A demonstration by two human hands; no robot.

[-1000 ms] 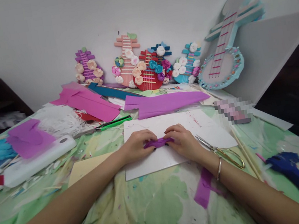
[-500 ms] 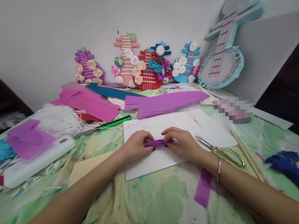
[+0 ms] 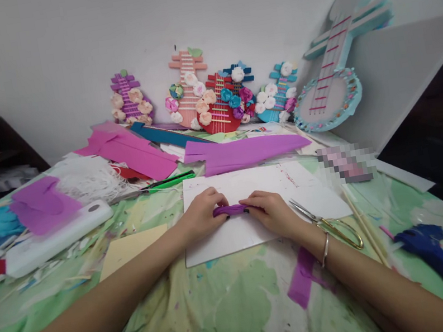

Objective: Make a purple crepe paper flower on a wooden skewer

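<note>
Over a white board [image 3: 234, 240] I see a strip of purple crepe paper [image 3: 235, 209], gathered into a narrow twist. My left hand [image 3: 206, 214] pinches its left end between thumb and fingers. The right end is pinched by my right hand [image 3: 270, 211], which wears a bracelet at the wrist. Gold-handled scissors [image 3: 334, 229] lie just right of that hand, partly on the board. A loose piece of purple crepe paper [image 3: 301, 286] rests on the cloth under my right forearm.
Purple crepe paper sheets [image 3: 244, 152] lie behind the board, beside a green cutter [image 3: 173, 181]. A blue glue gun [image 3: 425, 245] is at the right. Several decorated paper lutes [image 3: 219, 104] lean on the wall. A white power bank-like block [image 3: 59, 238] sits left.
The fingers of my right hand have shifted slightly and lie flatter along the twist. The purple strip looks smoother and more compact; it stays in nearly the same place.
</note>
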